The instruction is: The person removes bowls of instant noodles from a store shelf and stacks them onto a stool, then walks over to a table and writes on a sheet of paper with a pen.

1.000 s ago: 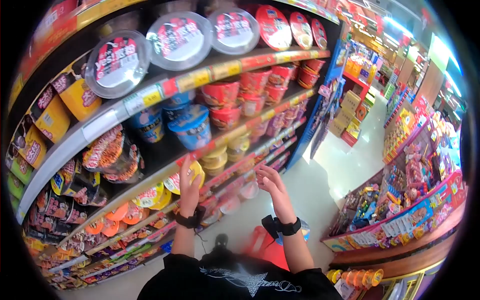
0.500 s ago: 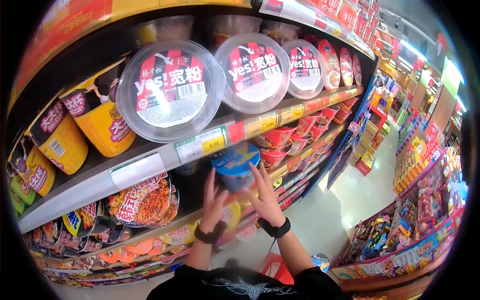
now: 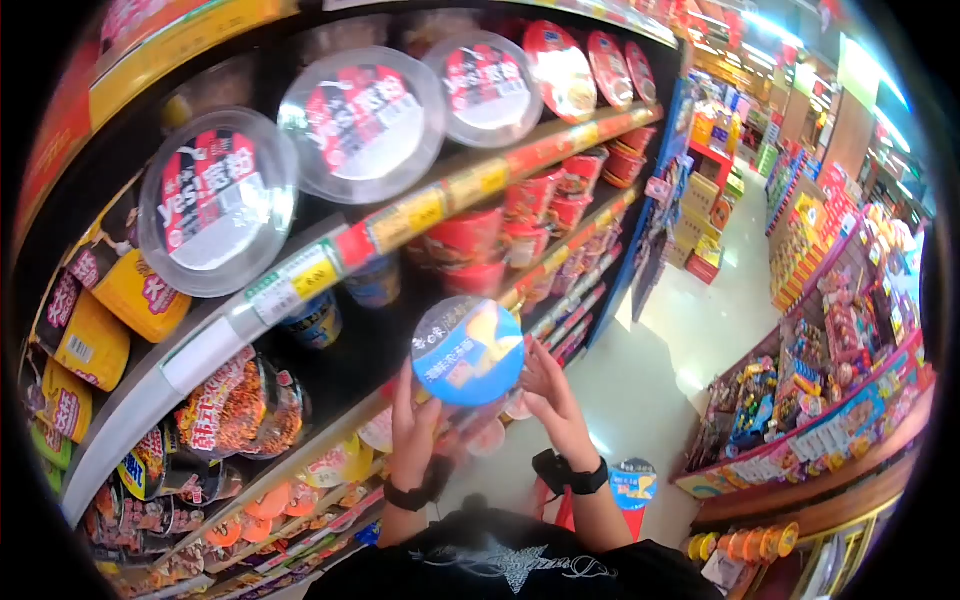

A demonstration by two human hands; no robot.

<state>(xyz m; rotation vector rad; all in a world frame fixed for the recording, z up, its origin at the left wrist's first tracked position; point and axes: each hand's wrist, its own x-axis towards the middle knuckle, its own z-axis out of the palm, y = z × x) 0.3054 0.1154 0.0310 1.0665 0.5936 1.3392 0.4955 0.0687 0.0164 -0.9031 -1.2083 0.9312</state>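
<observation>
A blue-lidded cup of instant noodles (image 3: 468,352) is in front of the shelf, its lid tilted up toward me. My left hand (image 3: 414,430) grips its left side near the bottom, fingers partly behind the cup. On the opposite side my right hand (image 3: 550,392) holds it with curled fingers at the rim. Two blue cups (image 3: 314,322) stand on the shelf behind. Red noodle cups (image 3: 466,245) are stacked to their right.
Clear tubs with "yes!" lids (image 3: 365,125) line the upper shelf, above a price rail (image 3: 290,292). Packaged noodles (image 3: 225,408) fill lower left. Another blue-lidded cup (image 3: 634,484) is low by a red basket (image 3: 610,520). A snack bin (image 3: 800,400) borders the aisle at right.
The blue-lidded cup has come off the shelf toward me, between both hands. Hands have closed in on it, and my view has shifted to the right.
</observation>
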